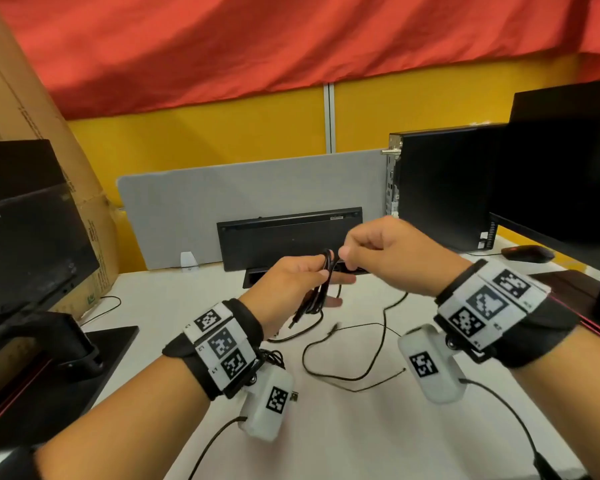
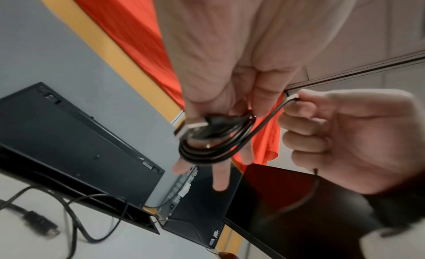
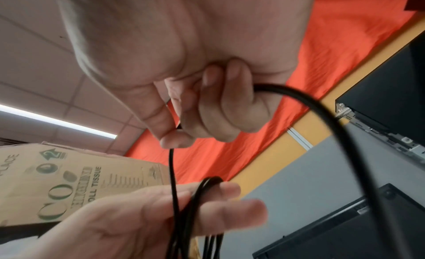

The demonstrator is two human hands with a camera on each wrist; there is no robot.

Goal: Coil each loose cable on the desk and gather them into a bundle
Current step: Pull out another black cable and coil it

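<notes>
**Q:** While the coil is held up over the desk, where exactly is it?

**A:** A black cable coil [image 1: 321,289] is gathered in several loops in the left hand [image 1: 288,289], above the middle of the white desk [image 1: 361,427]. The loops are draped over extended fingers [image 2: 220,179] and hang downward, so the long axis of the coil runs roughly vertically. A USB plug is seen at the coil in the left wrist view.

**Q:** And the other hand?

**A:** The free strand is pinched between thumb and forefinger of the right hand [image 1: 381,251], whose remaining fingers [image 3: 230,108] are curled in. That hand is held just right of the top of the coil and slightly higher, with a short run of cable between them.

**Q:** What does the next wrap turn on?

**A:** Judged from this, the strand would be carried leftward and down across the loops, the right hand being the nearer one.

**Q:** What else is on the desk?

**A:** A thin loose cable [image 1: 347,344] is lying uncoiled below the hands. Farther out, a keyboard [image 1: 288,237] is propped against a grey divider, with monitors at either side.
</notes>
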